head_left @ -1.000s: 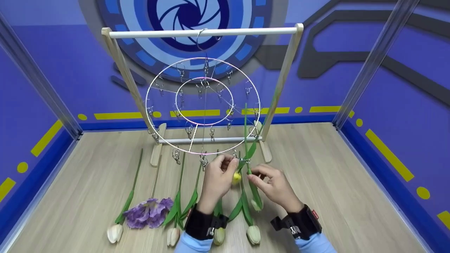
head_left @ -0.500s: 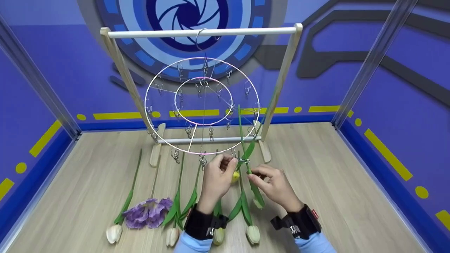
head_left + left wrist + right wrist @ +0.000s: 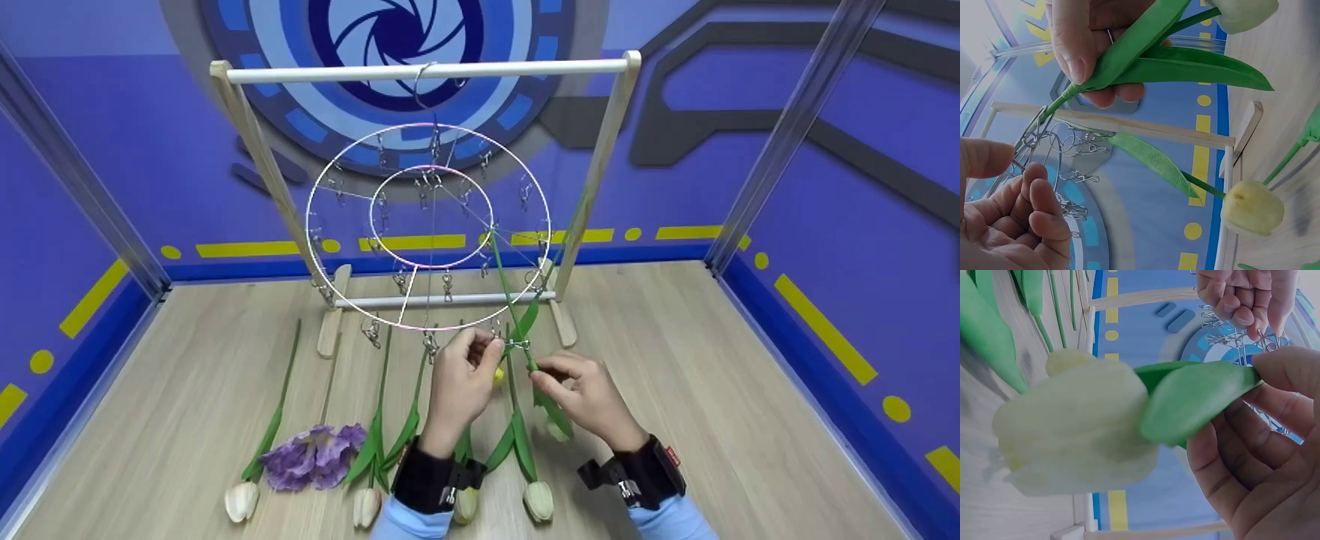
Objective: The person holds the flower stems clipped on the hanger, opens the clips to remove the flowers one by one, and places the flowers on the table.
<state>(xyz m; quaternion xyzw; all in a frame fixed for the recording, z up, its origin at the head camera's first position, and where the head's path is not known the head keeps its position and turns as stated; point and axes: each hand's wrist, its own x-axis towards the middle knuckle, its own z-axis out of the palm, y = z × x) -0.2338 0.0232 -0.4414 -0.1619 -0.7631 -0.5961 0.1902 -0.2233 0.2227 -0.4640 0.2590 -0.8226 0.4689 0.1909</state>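
My left hand (image 3: 465, 375) pinches a wire clip (image 3: 517, 344) that hangs from the near right of the hanger's outer ring (image 3: 450, 328). My right hand (image 3: 589, 394) grips a pale tulip (image 3: 1081, 427) by its green stem, at the base of the leaves (image 3: 1140, 62). The bloom points down, and the stem rises through the clip's wire loops in the left wrist view; whether the clip bites on it I cannot tell. Behind, another tulip (image 3: 1252, 208) with a yellowish bloom hangs upside down by its stem.
A wooden stand (image 3: 611, 165) carries the round hanger, whose rings bear several dangling clips (image 3: 448, 286). On the table (image 3: 712, 390) lie several tulips, among them a whitish tulip (image 3: 241, 501) and a greenish tulip (image 3: 538, 501), plus a purple ruffled flower (image 3: 315, 457).
The held tulip's stem top has swung left, and its bloom has shifted slightly right. Both hands stay nearly in place, keeping their holds.
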